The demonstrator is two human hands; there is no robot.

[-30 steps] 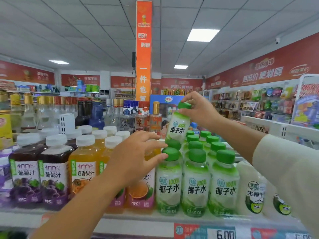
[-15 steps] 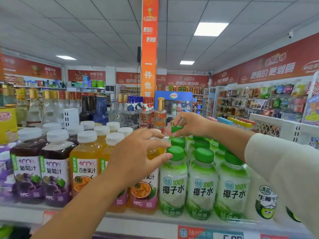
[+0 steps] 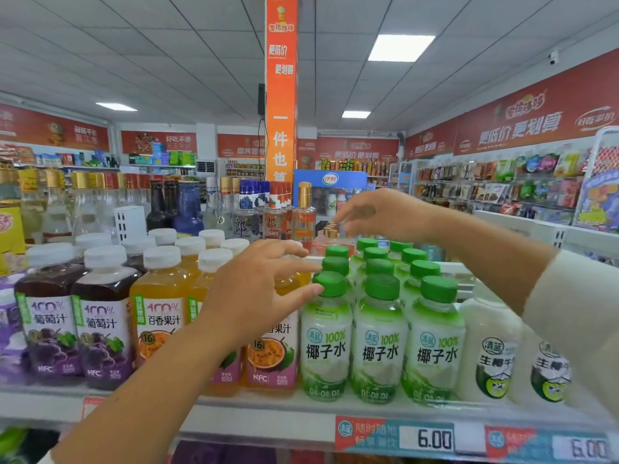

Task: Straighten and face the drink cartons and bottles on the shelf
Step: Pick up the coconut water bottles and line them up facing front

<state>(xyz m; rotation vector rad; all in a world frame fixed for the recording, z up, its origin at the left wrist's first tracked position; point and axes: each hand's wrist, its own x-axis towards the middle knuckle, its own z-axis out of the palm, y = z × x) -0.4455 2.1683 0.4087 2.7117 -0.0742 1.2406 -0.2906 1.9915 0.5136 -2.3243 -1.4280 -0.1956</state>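
Observation:
Green-capped coconut water bottles stand in three rows on the shelf, labels facing front. My left hand reaches in from the lower left with fingers spread; its thumb touches the cap of the front left coconut water bottle. It covers part of the orange passion fruit juice bottles behind it. My right hand hovers above the back of the green-capped rows, fingers loosely bent downward, holding nothing. Dark grape juice bottles stand at the left.
White coconut milk bottles stand right of the green caps, partly behind my right sleeve. Tall liquor bottles line the shelf's far side. Price tags run along the shelf's front edge. Snack racks fill the right wall.
My right hand lowered the coconut water bottle it held into the back of the left green-capped row, let go and rose. My left hand stayed by the front bottle's cap.

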